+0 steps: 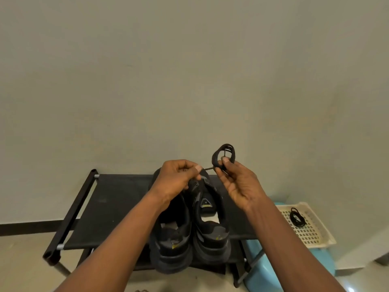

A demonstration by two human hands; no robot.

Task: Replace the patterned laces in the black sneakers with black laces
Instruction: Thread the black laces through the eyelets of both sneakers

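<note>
Black fabric-topped metal shoe rack (113,199) carries pair of black sneakers (175,245), heels toward camera. Above them, left hand (175,179) fingers pinch free end of coiled black lace (215,158); right hand (239,186) fingers pinch coil. Far right, second black lace coil (294,219) lies in cream perforated plastic basket (315,237).

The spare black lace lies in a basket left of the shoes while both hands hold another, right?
No. The head view shows the basket with the spare lace right of the shoes; the left hand and right hand do hold another lace.
</note>
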